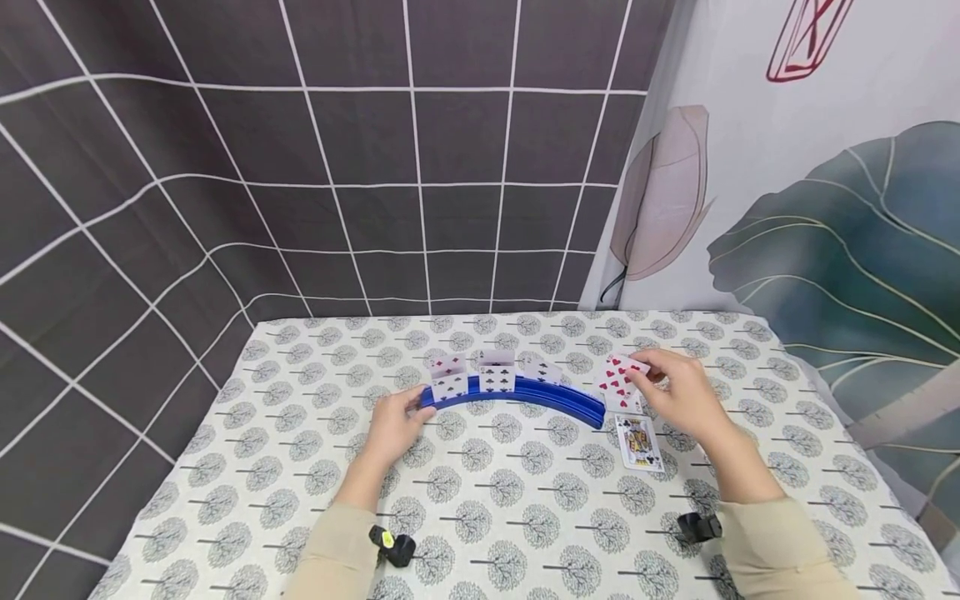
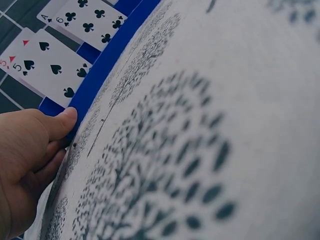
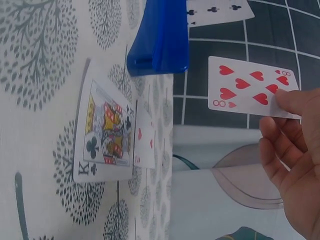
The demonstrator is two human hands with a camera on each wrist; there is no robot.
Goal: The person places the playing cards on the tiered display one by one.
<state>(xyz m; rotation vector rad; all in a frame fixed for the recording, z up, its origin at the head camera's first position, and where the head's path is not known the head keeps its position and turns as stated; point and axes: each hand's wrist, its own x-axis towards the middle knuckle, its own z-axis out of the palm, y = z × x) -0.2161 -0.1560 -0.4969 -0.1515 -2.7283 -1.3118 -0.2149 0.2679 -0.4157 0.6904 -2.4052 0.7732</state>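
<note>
A curved blue card holder lies on the table, its left end gripped by my left hand, thumb on the front. Standing in its left part are a five of spades before a red card, and a six of clubs before an ace. Another clubs card stands near the middle. Beyond the holder's right end, my right hand pinches an eight of hearts between thumb and fingers, raised above the table. A king of clubs lies face up nearby, a hearts card just behind it.
A cloth with tree prints covers the table. Behind it hangs a dark curtain with white grid lines, and at the right a pale leaf-patterned curtain. Black wrist devices sit at both cuffs.
</note>
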